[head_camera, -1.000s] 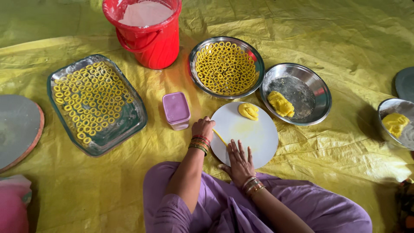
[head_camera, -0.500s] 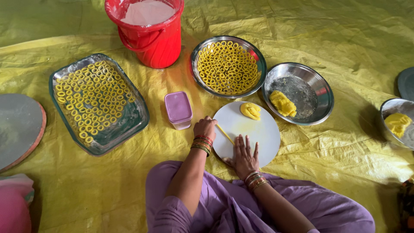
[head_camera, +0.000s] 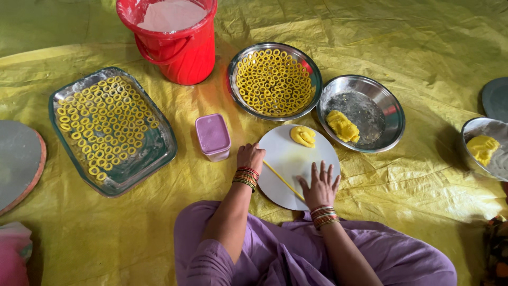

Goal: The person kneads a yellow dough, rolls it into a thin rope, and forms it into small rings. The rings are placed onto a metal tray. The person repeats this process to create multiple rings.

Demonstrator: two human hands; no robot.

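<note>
Two hands work on a round white board (head_camera: 288,159) that lies on a yellow sheet (head_camera: 423,47). Between them runs a thin yellow dough strand (head_camera: 283,180), slanting across the board. The left hand (head_camera: 250,157) sits at the board's 9 o'clock edge, fingers curled on the strand's upper end; how tightly its grip closes I cannot tell. The right hand (head_camera: 319,185) lies flat at 5 o'clock, fingers spread, palm covering the strand's lower end. A dough lump (head_camera: 303,136) rests at the board's 12 o'clock. At 10 o'clock from the board stands a small purple lidded box (head_camera: 212,136), and farther on a glass tray of yellow rings (head_camera: 108,130). At 12 o'clock is a steel bowl of rings (head_camera: 274,80), with a red bucket (head_camera: 174,37) beyond it, its top cut off. At 2 o'clock a steel plate (head_camera: 365,111) holds more dough. Another bowl (head_camera: 484,148) is cropped at the right border.
</note>
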